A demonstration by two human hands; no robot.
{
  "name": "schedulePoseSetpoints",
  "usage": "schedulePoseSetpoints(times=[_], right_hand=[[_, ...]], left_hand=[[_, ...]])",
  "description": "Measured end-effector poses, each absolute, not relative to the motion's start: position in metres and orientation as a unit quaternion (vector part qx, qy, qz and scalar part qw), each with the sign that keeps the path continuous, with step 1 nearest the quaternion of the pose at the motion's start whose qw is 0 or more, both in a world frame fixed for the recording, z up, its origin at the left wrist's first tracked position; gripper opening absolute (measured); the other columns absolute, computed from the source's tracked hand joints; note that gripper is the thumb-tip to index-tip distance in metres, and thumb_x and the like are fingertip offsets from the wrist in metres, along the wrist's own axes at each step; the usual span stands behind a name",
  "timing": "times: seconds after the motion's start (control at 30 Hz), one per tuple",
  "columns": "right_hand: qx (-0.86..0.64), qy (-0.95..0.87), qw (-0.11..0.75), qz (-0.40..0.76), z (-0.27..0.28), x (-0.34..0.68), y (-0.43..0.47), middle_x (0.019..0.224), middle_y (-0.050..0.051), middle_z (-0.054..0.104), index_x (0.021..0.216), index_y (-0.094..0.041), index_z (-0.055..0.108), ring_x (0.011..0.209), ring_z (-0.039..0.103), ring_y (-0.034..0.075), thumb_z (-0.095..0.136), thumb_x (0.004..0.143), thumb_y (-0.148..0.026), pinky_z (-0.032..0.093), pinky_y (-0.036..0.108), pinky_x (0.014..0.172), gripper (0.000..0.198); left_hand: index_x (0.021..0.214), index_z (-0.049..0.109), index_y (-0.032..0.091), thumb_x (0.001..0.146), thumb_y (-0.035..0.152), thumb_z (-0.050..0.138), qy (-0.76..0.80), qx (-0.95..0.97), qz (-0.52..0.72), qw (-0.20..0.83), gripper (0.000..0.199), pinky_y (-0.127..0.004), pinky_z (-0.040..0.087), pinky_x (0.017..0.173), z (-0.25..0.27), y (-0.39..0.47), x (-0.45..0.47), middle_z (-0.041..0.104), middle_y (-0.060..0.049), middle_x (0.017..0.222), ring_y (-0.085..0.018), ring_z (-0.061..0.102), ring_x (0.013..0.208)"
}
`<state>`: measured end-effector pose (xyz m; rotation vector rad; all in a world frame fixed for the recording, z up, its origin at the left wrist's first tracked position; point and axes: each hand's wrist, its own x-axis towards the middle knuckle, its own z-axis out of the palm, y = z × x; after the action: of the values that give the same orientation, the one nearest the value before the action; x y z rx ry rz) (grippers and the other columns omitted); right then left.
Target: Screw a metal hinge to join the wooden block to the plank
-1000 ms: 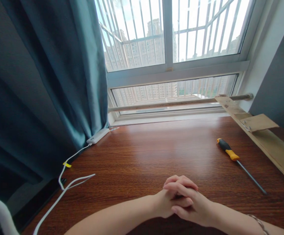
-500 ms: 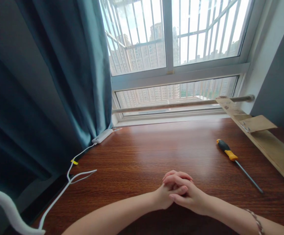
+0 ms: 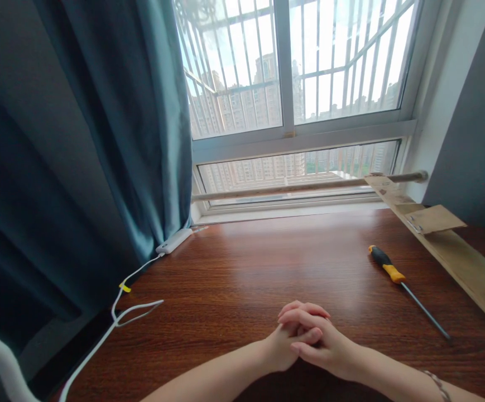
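My left hand [image 3: 282, 347] and my right hand [image 3: 330, 347] are clasped together near the front of the dark wooden tabletop [image 3: 209, 285]. Their fingers are interlaced and closed, with no object visible between them. A bracelet [image 3: 437, 384] circles my right forearm. Off to the right of my hands, apart from them, lies a screwdriver [image 3: 393, 273] with a black and yellow handle, its metal shaft pointing towards the front right.
A wooden board [image 3: 455, 257] with a small attached piece [image 3: 435, 219] runs along the right side. At the back left, a white power strip [image 3: 174, 241] touches the blue curtain [image 3: 158, 139]. Its white cable [image 3: 89, 349] trails forward. A barred window [image 3: 242, 106] stands behind.
The camera view has tilted slightly upwards, so the tabletop and things on it sit a little lower. My hands stay clasped in the same pose.
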<state>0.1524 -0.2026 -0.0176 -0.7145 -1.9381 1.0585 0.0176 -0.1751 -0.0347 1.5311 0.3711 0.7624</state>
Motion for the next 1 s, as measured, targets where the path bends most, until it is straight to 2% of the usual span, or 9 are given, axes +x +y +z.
schedulePoseSetpoints(times=[1.0], right_hand=[[-0.302, -0.763, 0.380, 0.427, -0.0219, 0.1488, -0.2036, 0.116, 0.009, 0.050, 0.113, -0.020, 0.056, 0.102, 0.052, 0.019, 0.060, 0.077, -0.022, 0.047, 0.030, 0.085, 0.037]], left_hand=[[0.109, 0.056, 0.018, 0.082, 0.041, 0.056, 0.154, 0.706, 0.316, 0.615, 0.035, -0.042, 0.041, 0.090, -0.0381, -0.1740, 0.0124, 0.047, -0.009, 0.105, -0.023, 0.050, 0.103]])
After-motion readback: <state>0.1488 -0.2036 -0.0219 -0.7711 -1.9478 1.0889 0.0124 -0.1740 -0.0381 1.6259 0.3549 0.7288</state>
